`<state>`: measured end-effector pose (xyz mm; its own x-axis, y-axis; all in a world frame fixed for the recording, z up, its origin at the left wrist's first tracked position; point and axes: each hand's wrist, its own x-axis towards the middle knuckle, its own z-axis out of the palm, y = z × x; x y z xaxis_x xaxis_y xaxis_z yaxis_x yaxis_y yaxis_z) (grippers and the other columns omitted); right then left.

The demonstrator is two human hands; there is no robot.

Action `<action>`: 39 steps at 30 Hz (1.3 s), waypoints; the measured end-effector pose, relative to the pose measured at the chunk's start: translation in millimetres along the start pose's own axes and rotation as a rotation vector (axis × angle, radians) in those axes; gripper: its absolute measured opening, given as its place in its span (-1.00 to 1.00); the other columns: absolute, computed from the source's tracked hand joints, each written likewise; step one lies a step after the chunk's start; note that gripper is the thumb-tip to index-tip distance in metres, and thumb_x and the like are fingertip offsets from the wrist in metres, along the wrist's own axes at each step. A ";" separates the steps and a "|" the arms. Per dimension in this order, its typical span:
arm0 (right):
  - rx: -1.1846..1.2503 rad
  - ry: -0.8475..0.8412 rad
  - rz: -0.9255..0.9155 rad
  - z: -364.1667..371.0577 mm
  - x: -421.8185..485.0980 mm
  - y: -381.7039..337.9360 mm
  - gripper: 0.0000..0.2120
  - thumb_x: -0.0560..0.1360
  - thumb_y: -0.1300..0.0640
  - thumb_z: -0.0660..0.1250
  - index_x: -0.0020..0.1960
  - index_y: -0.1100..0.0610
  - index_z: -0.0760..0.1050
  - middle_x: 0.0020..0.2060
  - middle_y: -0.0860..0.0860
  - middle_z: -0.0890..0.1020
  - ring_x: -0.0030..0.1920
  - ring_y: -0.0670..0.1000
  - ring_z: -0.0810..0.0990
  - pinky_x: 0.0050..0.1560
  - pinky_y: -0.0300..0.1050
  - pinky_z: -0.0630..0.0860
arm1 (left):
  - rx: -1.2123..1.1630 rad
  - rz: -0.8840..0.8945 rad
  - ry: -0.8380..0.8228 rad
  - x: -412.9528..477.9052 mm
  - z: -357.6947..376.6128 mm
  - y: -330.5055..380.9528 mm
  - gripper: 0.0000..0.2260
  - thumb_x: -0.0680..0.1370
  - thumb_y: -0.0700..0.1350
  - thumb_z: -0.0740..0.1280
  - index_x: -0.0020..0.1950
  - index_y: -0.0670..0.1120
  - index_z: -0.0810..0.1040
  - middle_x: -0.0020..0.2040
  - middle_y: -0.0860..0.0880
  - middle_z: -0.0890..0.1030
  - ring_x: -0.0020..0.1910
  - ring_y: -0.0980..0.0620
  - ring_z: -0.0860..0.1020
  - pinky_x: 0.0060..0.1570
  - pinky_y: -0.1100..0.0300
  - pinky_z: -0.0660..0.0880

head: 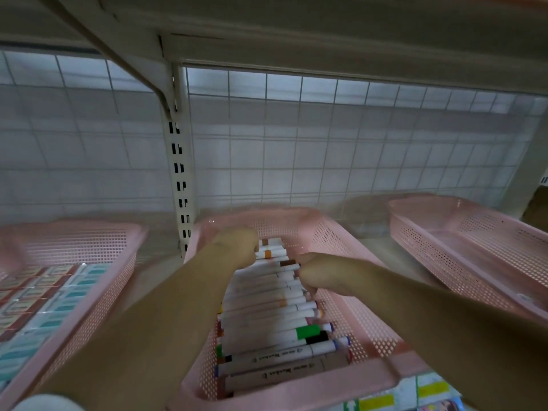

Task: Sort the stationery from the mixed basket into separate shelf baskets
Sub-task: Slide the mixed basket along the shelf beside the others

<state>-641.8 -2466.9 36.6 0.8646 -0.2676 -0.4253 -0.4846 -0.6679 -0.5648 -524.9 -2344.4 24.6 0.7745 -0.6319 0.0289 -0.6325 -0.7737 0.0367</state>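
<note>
The picture is blurry, and the curled fingers of the left hand [237,244] and right hand [323,275] are hidden, so their grip cannot be told. Both hands touch the far markers [267,307], which lie in a row inside the middle pink basket [360,324].

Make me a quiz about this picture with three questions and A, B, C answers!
1. Where are the left hand and the right hand?
A. on a chair
B. over the middle basket
C. in a drawer
2. What colour is the middle basket?
A. blue
B. green
C. pink
3. How do the markers lie?
A. side by side in a row
B. standing upright
C. scattered on the floor
Answers: 1 B, both hands reach in above its markers. 2 C, its rim and walls are pink. 3 A, they lie flat, one next to the other.
</note>
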 end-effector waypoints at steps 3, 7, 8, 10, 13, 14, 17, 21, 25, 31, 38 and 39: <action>0.041 0.024 -0.010 5.7 6.7 3.6 -0.69 0.36 0.42 0.11 0.04 0.22 0.44 -0.02 0.14 0.51 -0.05 0.05 0.42 -0.04 -0.15 0.39 | -0.031 -0.005 -0.023 1.3 1.0 -1.1 -0.74 0.52 -0.22 0.22 0.15 -0.14 0.60 -0.01 0.00 0.56 0.10 -0.04 0.56 0.09 0.11 0.51; 0.090 0.048 -0.040 6.6 8.7 16.1 -0.64 0.45 0.35 0.13 0.18 0.17 0.50 0.09 0.19 0.59 0.00 0.10 0.54 0.12 -0.01 0.51 | -0.071 -0.001 -0.016 1.8 -0.2 2.5 -0.73 0.51 -0.28 0.24 0.18 -0.15 0.58 0.08 -0.06 0.57 0.12 -0.05 0.54 0.15 0.11 0.49; 0.092 0.068 -0.055 6.1 9.6 16.9 -0.59 0.43 0.38 0.12 0.21 0.14 0.49 0.10 0.16 0.59 0.07 0.12 0.55 0.19 0.03 0.48 | -0.083 0.000 -0.014 1.9 -0.3 2.3 -0.72 0.52 -0.28 0.25 0.18 -0.13 0.59 0.15 -0.06 0.57 0.14 -0.05 0.53 0.18 0.11 0.47; 0.070 0.069 -0.084 6.1 10.1 15.8 -0.49 0.38 0.41 0.11 0.26 0.12 0.46 0.12 0.13 0.59 0.16 0.13 0.53 0.23 0.09 0.47 | -0.114 0.002 -0.013 3.2 -0.5 0.3 -0.74 0.52 -0.28 0.27 0.16 -0.10 0.61 0.19 -0.05 0.57 0.14 -0.03 0.53 0.19 0.12 0.47; 0.017 0.038 -0.104 7.7 8.9 15.7 -0.38 0.32 0.38 0.12 0.35 0.05 0.36 0.20 0.12 0.53 0.19 0.13 0.50 0.23 0.09 0.46 | -0.144 0.007 -0.017 5.0 -0.6 -2.6 -0.74 0.51 -0.27 0.28 0.15 -0.07 0.62 0.19 -0.01 0.57 0.13 -0.01 0.54 0.18 0.12 0.47; 0.016 0.038 -0.101 7.5 10.7 17.5 -0.34 0.32 0.38 0.12 0.39 0.05 0.31 0.24 0.10 0.50 0.20 0.11 0.48 0.24 0.04 0.44 | -0.145 0.008 -0.018 5.2 -0.5 -2.7 -0.74 0.52 -0.26 0.29 0.15 -0.06 0.62 0.18 0.00 0.57 0.13 0.00 0.54 0.18 0.13 0.48; 0.017 0.045 -0.095 5.9 11.5 18.8 -0.35 0.37 0.39 0.11 0.44 0.07 0.26 0.30 0.08 0.45 0.24 0.08 0.43 0.29 0.02 0.39 | -0.136 0.004 -0.008 5.7 0.5 -2.9 -0.79 0.51 -0.20 0.30 0.10 -0.07 0.63 0.12 0.00 0.60 0.08 0.01 0.55 0.11 0.14 0.50; -0.040 0.027 -0.122 6.0 13.6 21.4 -0.45 0.41 0.38 0.11 0.37 0.09 0.37 0.25 0.07 0.50 0.22 0.08 0.47 0.28 0.01 0.42 | -0.179 -0.031 0.012 7.1 0.4 -5.9 -0.82 0.52 -0.15 0.28 0.03 -0.10 0.64 0.03 -0.03 0.64 0.00 0.01 0.58 0.06 0.12 0.53; -0.130 0.031 -0.170 4.5 11.5 20.3 -0.44 0.39 0.33 0.09 0.38 0.08 0.34 0.25 0.11 0.51 0.10 0.02 0.51 0.16 -0.10 0.46 | -0.147 -0.039 0.041 4.2 -9.5 -2.8 -0.78 0.55 -0.12 0.24 0.13 -0.08 0.60 0.08 -0.04 0.60 0.02 0.00 0.54 0.00 0.18 0.47; -0.421 0.213 -0.283 0.1 -5.7 3.9 -0.57 0.48 0.30 0.15 0.34 0.14 0.32 0.08 -0.01 0.48 -0.02 -0.01 0.47 -0.24 -0.25 0.38 | -0.022 0.103 0.143 -18.2 -48.3 -2.9 -0.66 0.58 -0.13 0.17 0.35 -0.05 0.44 0.35 -0.03 0.43 0.30 -0.02 0.39 0.25 0.22 0.32; -0.661 0.374 -0.502 14.5 -69.1 -67.2 -0.42 0.53 0.28 0.13 0.52 0.11 0.07 0.49 0.03 0.16 0.46 0.00 0.18 0.21 -0.36 0.08 | 0.126 0.193 0.217 -99.1 -76.6 -61.1 -0.65 0.56 -0.09 0.21 0.35 -0.03 0.43 0.26 -0.09 0.50 0.23 -0.06 0.45 0.17 0.13 0.41; -0.688 0.401 -0.513 22.4 -74.7 -79.2 -0.42 0.53 0.30 0.13 0.51 0.11 0.08 0.48 0.04 0.19 0.44 0.01 0.21 0.22 -0.34 0.12 | 0.130 0.181 0.209 -113.6 -79.8 -74.4 -0.65 0.56 -0.09 0.21 0.35 -0.03 0.43 0.25 -0.09 0.50 0.22 -0.07 0.46 0.16 0.12 0.41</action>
<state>-670.9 -2378.5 97.2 0.9936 0.0389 0.1058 0.0413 -0.9990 -0.0199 -565.8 -2211.3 98.2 0.6243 -0.7469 0.2288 -0.7446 -0.6576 -0.1151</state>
